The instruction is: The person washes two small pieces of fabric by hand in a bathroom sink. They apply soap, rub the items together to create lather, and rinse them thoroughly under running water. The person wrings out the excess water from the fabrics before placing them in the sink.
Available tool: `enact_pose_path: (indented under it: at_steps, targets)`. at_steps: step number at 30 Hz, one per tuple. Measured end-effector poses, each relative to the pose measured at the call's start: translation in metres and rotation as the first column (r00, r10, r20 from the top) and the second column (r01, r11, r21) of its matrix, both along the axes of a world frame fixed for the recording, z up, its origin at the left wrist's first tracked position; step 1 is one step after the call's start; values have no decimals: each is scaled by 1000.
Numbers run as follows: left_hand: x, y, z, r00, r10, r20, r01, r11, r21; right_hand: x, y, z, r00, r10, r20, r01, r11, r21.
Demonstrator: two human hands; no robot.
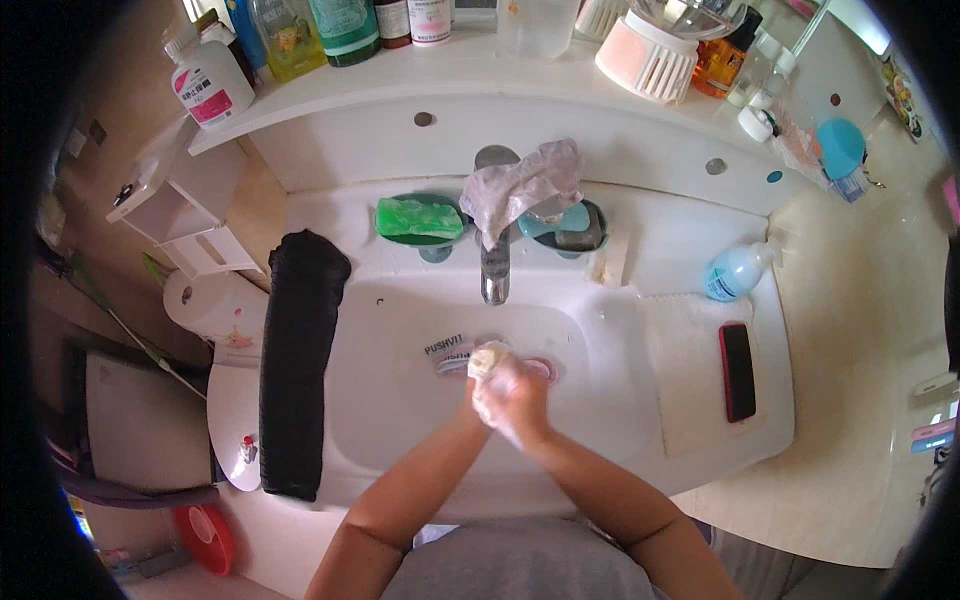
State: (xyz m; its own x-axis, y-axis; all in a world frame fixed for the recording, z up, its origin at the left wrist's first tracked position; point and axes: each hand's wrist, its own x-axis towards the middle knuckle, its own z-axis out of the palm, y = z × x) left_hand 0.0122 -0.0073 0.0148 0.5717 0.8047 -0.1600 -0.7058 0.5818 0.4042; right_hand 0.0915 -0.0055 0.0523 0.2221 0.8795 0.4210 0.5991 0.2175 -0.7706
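Note:
Over the white sink basin [607, 420], my two hands are pressed together around a whitish, foamy, cloth-like bundle [487, 358]. My right hand [521, 394] is curled over it, its fingers blurred. My left hand [484, 397] is largely covered by the bundle and my right hand, so its fingers do not show well. Behind them in the basin lie a pale piece with dark lettering [448, 355] and a pinkish round edge [541, 367], both partly hidden. The metal faucet [495, 277] stands just beyond, with a crumpled pale plastic bag [525, 184] draped over it.
Green soap [420, 219] sits in a dish left of the faucet; another dish [604, 240] is to its right. A black folded cloth [296, 375] lies along the left rim. On the right are a pump bottle [731, 274], a white towel [686, 420] and a phone [739, 373].

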Motion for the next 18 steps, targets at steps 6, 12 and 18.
enact_pose_path:
  at_steps: [6,12,18]
  targets:
    - [-19,18,8,897,-434,86,442,892,-96,30,18,-1,999,12,-31,-14,998,-64]
    - [-57,29,41,965,-227,-134,204,965,-168,91,10,28,910,282,-303,-412,543,-731]
    - [-39,29,30,981,-124,-147,99,980,-170,31,-6,43,233,7,-972,-301,951,-65]
